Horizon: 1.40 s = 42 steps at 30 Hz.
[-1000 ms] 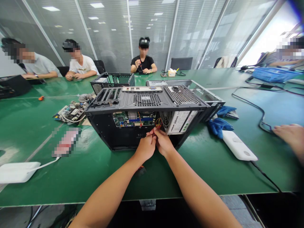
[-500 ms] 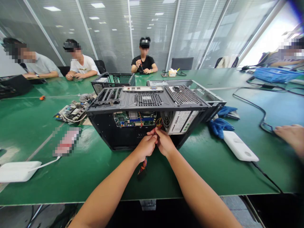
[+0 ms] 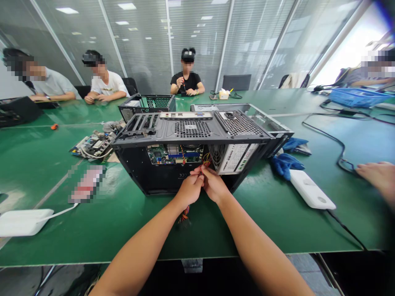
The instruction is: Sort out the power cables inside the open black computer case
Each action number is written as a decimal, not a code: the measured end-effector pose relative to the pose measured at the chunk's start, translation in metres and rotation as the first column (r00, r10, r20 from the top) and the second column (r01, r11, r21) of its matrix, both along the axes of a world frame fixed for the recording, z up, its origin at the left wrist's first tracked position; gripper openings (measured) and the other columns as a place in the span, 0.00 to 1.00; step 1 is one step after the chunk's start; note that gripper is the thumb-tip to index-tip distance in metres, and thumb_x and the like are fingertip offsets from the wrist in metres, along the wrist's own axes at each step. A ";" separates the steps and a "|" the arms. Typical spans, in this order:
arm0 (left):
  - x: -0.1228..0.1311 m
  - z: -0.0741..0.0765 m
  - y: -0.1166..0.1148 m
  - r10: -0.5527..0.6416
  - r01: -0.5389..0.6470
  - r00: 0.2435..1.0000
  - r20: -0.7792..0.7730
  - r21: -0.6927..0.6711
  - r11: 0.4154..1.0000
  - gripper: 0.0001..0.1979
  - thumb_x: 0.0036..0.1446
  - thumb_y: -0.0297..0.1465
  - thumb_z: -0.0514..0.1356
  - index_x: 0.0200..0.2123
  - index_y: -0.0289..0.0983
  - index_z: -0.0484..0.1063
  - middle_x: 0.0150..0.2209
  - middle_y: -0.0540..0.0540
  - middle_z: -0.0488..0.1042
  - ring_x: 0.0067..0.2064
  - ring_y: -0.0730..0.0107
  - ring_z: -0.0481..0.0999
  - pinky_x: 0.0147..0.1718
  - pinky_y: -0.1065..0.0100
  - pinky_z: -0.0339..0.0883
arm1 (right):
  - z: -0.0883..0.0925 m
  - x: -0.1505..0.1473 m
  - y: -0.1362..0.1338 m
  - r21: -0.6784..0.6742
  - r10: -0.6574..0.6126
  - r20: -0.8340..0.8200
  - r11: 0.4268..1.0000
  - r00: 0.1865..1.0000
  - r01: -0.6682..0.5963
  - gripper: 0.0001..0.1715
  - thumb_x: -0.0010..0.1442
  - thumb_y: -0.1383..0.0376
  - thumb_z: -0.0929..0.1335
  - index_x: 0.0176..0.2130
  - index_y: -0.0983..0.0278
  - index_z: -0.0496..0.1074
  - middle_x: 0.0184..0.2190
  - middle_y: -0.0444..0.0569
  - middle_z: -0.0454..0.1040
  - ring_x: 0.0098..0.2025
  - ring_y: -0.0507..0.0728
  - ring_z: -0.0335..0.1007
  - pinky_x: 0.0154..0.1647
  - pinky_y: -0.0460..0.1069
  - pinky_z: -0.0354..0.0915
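Note:
A black computer case (image 3: 166, 181) lies on the green table in front of me, its open side facing me. Inside show a green motherboard (image 3: 160, 155) and a power supply (image 3: 239, 158) with a fan and a white label. My left hand (image 3: 191, 187) and my right hand (image 3: 214, 183) meet at the opening below the power supply, fingers pinched on the power supply's cable bundle. Red and yellow wires (image 3: 206, 159) run from the supply into my fingers. The bundle's loose end (image 3: 185, 216), with dark connectors, hangs below my left hand. My fingers hide the gripped part.
A loose circuit board (image 3: 95, 144) and a phone (image 3: 88, 184) on a charging cable lie to the left. On the right are blue gloves (image 3: 285, 164), a white power strip (image 3: 311, 189), black cables and another person's hand (image 3: 378, 176). More cases stand behind; several people sit around the table.
The hanging cable end has swung slightly, and my fingers have shifted a little on the bundle. The case has stayed in place.

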<state>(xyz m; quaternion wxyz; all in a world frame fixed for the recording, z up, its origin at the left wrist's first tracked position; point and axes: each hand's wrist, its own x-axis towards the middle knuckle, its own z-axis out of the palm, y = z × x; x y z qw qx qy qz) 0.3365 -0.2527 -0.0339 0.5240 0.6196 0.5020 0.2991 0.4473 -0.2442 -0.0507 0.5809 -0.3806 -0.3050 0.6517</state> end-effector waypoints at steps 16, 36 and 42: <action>0.002 -0.003 0.001 -0.019 0.019 1.000 0.012 -0.034 0.999 0.15 0.65 0.36 0.47 0.25 0.38 0.61 0.16 0.54 0.58 0.15 0.76 0.58 0.17 0.73 0.52 | -0.005 -0.001 0.003 -0.012 -0.039 0.035 0.999 0.999 0.040 0.21 0.45 0.48 0.75 0.26 0.62 0.72 0.28 0.48 0.79 0.25 0.53 0.70 0.23 0.47 0.59; 0.000 -0.010 0.002 0.069 0.109 0.907 -0.415 0.391 0.914 0.12 0.63 0.30 0.49 0.33 0.35 0.70 0.32 0.41 0.75 0.36 0.61 0.77 0.38 0.65 0.65 | -0.005 -0.006 0.003 0.012 -0.088 0.036 0.996 0.995 0.087 0.23 0.41 0.47 0.76 0.24 0.62 0.70 0.25 0.46 0.77 0.34 0.57 0.74 0.30 0.48 0.63; 0.001 -0.002 -0.001 -0.037 0.048 0.996 0.080 -0.134 0.990 0.17 0.66 0.39 0.45 0.27 0.38 0.61 0.14 0.57 0.54 0.13 0.77 0.52 0.16 0.74 0.50 | -0.005 -0.004 0.003 -0.010 -0.074 0.056 0.997 0.996 0.075 0.21 0.46 0.49 0.74 0.24 0.63 0.70 0.27 0.47 0.78 0.19 0.48 0.61 0.20 0.46 0.52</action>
